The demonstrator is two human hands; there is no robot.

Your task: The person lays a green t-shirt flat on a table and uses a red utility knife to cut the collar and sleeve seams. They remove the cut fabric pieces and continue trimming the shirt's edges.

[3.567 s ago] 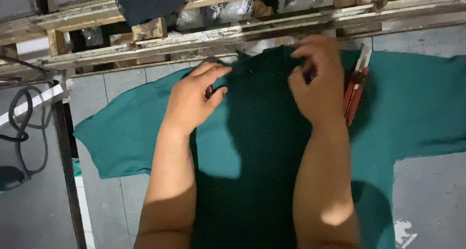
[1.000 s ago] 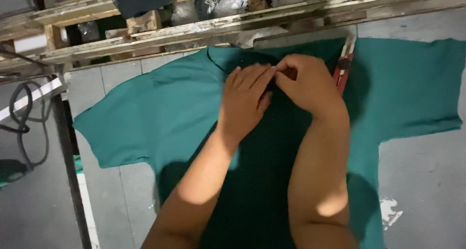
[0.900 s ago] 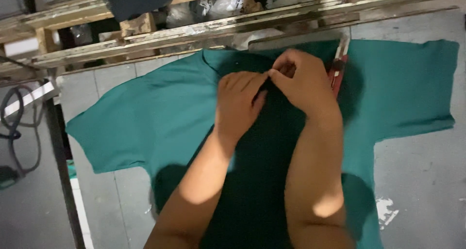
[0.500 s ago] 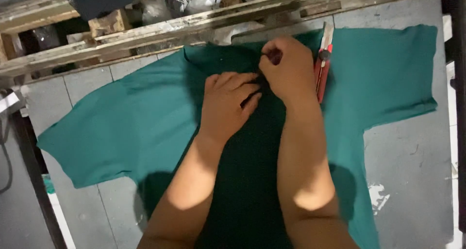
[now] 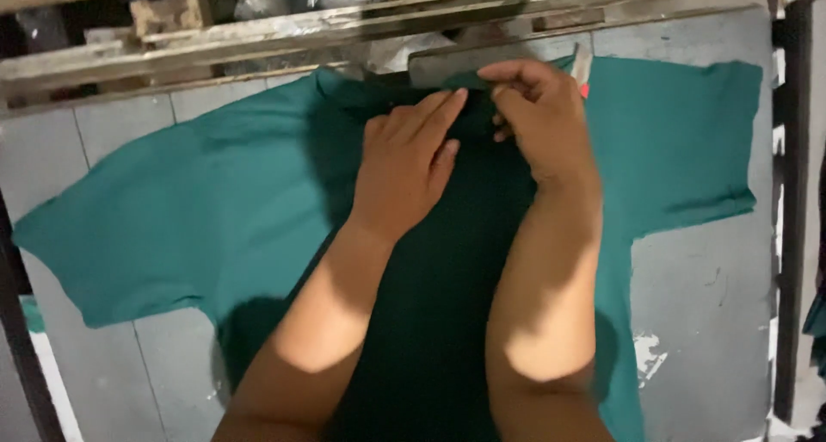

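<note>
A teal T-shirt (image 5: 206, 218) lies spread flat on a grey table (image 5: 705, 287), neckline toward the table's far edge. Beyond that edge runs a worn wooden frame (image 5: 258, 37); what sits behind it is too dark to identify.

The shirt's sleeves extend to both sides; bare table surface shows beyond the right sleeve and below the left one. A dark upright post (image 5: 787, 210) bounds the table on the right.

The left hand (image 5: 409, 162) lies flat, palm down, fingers straight, pressing the shirt just below the neckline; it grips nothing. The right hand (image 5: 538, 119) is curled, fingertips pinching the fabric at the neckline. A red-and-white tool (image 5: 582, 68) lies on the shirt, partly hidden behind the right hand.
</note>
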